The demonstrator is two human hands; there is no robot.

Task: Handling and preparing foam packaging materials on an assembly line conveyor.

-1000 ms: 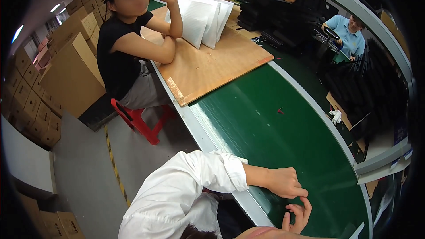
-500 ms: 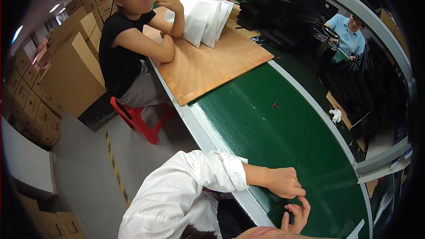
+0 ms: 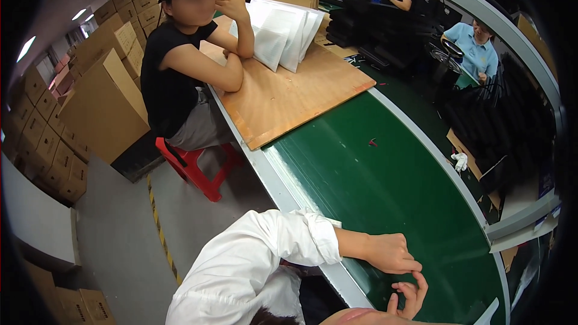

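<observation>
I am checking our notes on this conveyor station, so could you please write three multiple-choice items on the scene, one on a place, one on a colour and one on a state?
1. Where does the stack of white bags lie?
A. on the wooden board
B. on the green belt
C. on the floor

2. What colour is the stool under the seated co-worker?
A. blue
B. red
C. white

3. How is the left hand?
A. spread flat
B. gripping a box
C. curled loosely, holding nothing visible

Answers:
1 A: the bags rest on the wooden board, beside the co-worker's elbow.
2 B: its seat and legs are red.
3 C: the fingers are curled over the green belt, with nothing seen in them; the right hand is close beside it, fingers partly open.
</observation>
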